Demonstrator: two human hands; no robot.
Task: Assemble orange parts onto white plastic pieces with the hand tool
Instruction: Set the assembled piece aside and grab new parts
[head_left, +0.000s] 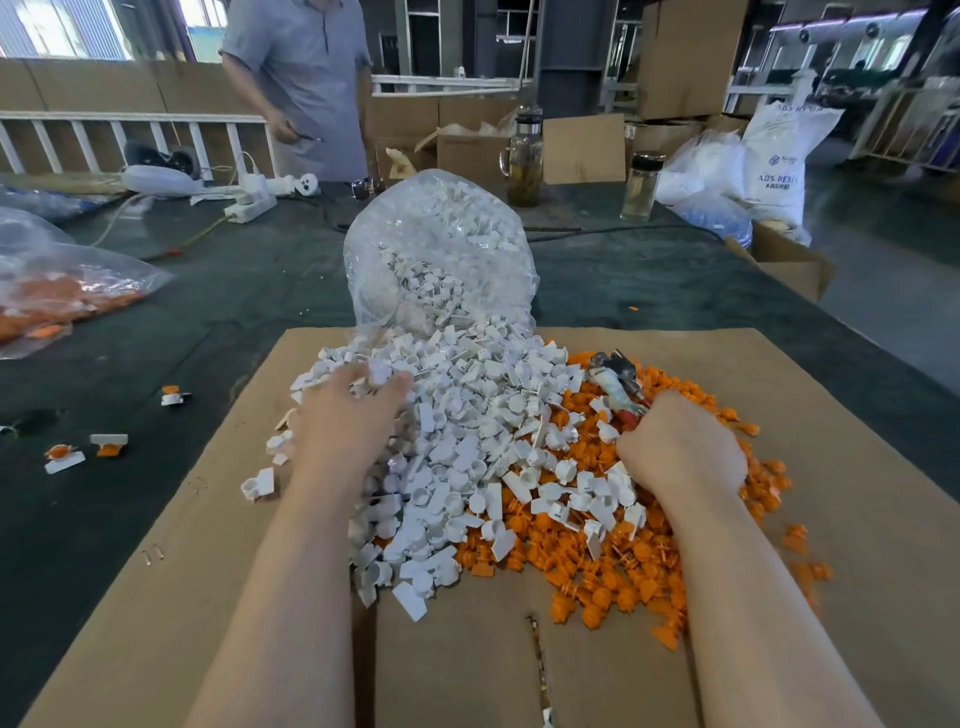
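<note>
Barely begun: 3 assembled pieces (85, 451) lie off the cardboard's (156, 571) left edge, while the left hand (345, 410) claws into heaped white pieces (457, 447) mid-sheet and the right hand (680, 447) fists the hand tool (615, 379) over orange parts (623, 582).

Three assembled orange-and-white plastic pieces (175, 396) lie at the dark table's (249, 291) left edge; two glass bottles (524, 156) stand at its far edge.

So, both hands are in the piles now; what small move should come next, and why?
Probably lift the left hand with one white piece from the white pile. Its fingers already curl round pieces there, while the right hand grips the hand tool over the orange parts.
</note>
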